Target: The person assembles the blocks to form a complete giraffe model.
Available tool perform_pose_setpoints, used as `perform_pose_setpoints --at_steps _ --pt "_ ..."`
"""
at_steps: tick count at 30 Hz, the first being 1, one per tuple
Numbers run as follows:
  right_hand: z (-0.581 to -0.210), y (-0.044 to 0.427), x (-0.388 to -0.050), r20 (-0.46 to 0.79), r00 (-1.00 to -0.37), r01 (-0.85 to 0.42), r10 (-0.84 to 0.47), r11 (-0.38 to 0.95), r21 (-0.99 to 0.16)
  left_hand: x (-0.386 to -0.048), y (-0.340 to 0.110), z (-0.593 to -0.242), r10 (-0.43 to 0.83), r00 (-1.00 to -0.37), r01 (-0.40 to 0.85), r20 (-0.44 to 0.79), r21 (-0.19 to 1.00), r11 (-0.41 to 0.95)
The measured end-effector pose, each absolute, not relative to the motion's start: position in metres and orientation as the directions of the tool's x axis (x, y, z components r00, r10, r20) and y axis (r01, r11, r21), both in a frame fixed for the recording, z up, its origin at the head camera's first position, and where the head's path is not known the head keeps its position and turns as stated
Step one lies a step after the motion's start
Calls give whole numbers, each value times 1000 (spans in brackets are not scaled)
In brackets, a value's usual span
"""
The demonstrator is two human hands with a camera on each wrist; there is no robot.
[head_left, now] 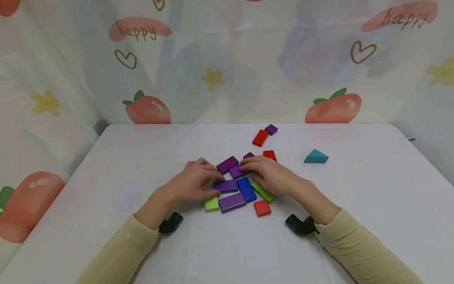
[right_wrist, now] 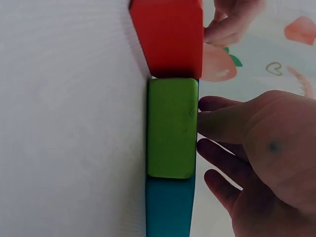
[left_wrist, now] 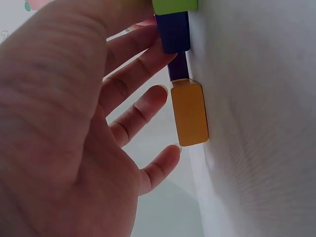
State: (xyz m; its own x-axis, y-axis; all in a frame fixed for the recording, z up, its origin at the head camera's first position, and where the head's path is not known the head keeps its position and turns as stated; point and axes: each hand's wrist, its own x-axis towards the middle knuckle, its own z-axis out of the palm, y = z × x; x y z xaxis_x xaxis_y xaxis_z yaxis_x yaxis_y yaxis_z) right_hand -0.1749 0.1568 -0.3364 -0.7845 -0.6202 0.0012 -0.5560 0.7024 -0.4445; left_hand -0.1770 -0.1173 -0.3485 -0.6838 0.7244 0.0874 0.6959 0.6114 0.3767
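My left hand (head_left: 196,179) pinches the left end of a purple block (head_left: 227,186), thumb at its near side and index finger at its far side. Beside that hand lie a light green block (head_left: 211,204) and an orange block (left_wrist: 190,113), largely covered in the head view. My right hand (head_left: 274,175) has its thumb and fingertips around another purple block (head_left: 235,171), partly hidden beneath them. Between the hands are a blue block (head_left: 246,189) and a lower purple block (head_left: 232,202). A green block (right_wrist: 172,128) lies under the right palm.
Farther back sit a purple block (head_left: 227,165), a red block (head_left: 260,138) and a small purple one (head_left: 271,129). Another red block (head_left: 270,155) is behind my right hand, and a red one (head_left: 262,208) lies in front. A teal triangle (head_left: 316,156) stands at the right.
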Motion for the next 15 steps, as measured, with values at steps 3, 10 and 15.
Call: perform_pose_setpoints --at_steps 3,10,15 --pt "-337 157 -174 9 -780 -566 -625 700 -436 -176 -117 -348 731 -678 698 77 378 608" --pt "-336 156 -173 16 -775 -573 -632 693 -438 -175 -116 -348 764 -641 720 68 396 569" --pt "-333 156 -171 -8 -780 -548 -625 690 -472 -174 -115 -347 782 -621 724 56 425 544"
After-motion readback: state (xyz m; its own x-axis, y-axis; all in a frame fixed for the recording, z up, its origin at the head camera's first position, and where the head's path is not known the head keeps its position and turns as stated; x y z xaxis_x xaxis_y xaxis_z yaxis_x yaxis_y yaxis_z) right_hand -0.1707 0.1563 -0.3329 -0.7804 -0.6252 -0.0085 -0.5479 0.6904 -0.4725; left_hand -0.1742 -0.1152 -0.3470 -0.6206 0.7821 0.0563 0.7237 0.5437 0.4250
